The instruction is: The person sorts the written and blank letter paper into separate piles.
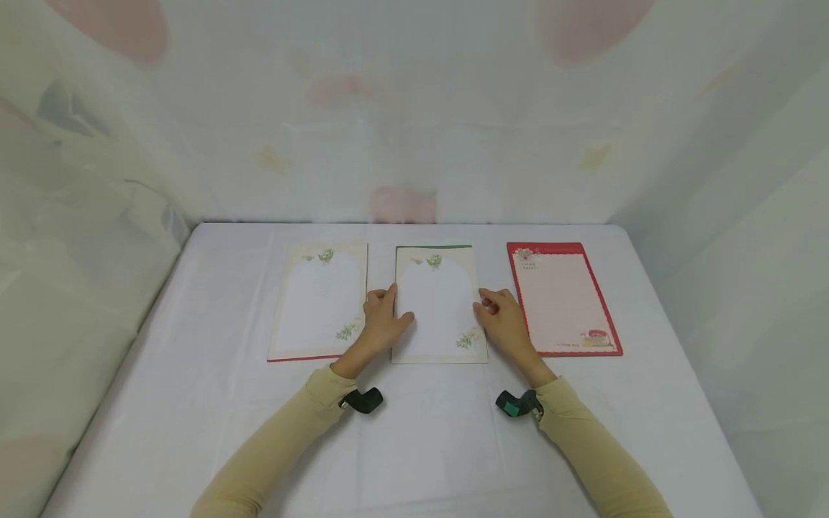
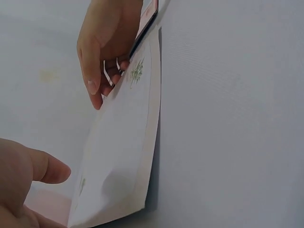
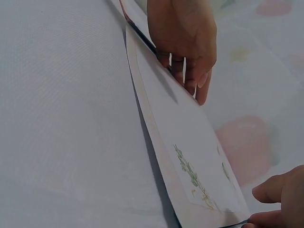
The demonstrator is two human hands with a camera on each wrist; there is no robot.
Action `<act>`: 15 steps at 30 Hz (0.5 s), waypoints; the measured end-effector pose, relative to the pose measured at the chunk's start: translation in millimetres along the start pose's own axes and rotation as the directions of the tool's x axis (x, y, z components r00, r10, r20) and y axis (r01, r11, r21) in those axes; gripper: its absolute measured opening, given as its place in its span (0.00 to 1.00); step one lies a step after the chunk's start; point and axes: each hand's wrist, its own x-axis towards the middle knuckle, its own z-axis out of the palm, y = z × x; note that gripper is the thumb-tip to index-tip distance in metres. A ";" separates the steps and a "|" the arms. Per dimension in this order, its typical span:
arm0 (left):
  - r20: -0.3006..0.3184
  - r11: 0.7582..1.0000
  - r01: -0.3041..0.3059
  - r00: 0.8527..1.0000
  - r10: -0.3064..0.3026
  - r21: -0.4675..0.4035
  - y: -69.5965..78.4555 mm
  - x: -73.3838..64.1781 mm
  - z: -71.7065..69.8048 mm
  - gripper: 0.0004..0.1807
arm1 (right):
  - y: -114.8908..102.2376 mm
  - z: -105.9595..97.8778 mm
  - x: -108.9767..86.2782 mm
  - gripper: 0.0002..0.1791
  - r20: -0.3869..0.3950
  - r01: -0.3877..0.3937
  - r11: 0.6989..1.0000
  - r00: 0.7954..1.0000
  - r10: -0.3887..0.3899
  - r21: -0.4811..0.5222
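A notepad with a cream border, green leaf prints and a green top edge [image 1: 440,302] lies at the middle of the table. Along its left edge rests my left hand [image 1: 383,321], the thumb spread over the page. My right hand [image 1: 505,322] touches the right edge with loosely bent fingers, thumb and forefinger apart. In the left wrist view the pad [image 2: 123,137] lies between both hands, the right hand [image 2: 111,38] at its far side. The right wrist view shows the same pad [image 3: 166,123], with the left hand [image 3: 185,33] beyond.
A matching leaf-print notepad [image 1: 320,306] with a red lower edge lies to the left. To the right is a red-bordered notepad [image 1: 563,302] with pink lined paper. All lie on a white-covered table [image 1: 440,432], backed by a pale printed curtain [image 1: 401,129].
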 end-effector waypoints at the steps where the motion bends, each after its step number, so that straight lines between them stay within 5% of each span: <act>1: 0.000 1.000 -0.003 1.000 0.003 0.002 0.9 -0.7 0.0 0.43 | 0.4 -0.2 0.0 0.24 -0.006 0.006 1.000 1.000 -0.006 -0.004; 15: 0.005 0.995 -0.092 0.996 0.092 -0.029 6.1 -5.3 -0.6 0.35 | -6.5 -8.4 -1.8 0.21 -0.051 0.030 0.997 0.998 -0.026 0.065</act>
